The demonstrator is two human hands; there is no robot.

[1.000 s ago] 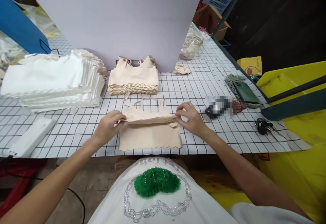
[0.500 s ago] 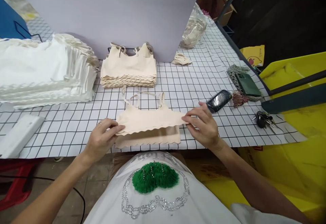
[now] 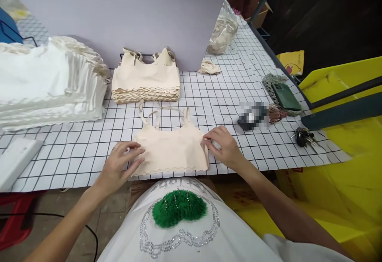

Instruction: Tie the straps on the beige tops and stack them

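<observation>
A beige cropped bra top (image 3: 170,150) with thin straps lies flat near the table's front edge, its scalloped hem toward me. My left hand (image 3: 121,160) is at the top's left edge, with thumb and fingers apart and fingertips over the fabric. At the right side edge, my right hand (image 3: 223,146) has its thumb and forefinger close together on the cloth, in what looks like a pinch. Just behind the top sits a neat stack of matching beige tops (image 3: 146,77).
A tall stack of white garments (image 3: 50,83) stands at the left, with a white box-like object (image 3: 19,160) in front. On the right lie a blurred dark item (image 3: 252,117), a green phone (image 3: 286,97) and keys (image 3: 304,137). A grey panel (image 3: 125,11) rises behind.
The top's raised front layer has come down flat over the back layer. My left fingers have spread from their pinch, and my right hand has shifted slightly left.
</observation>
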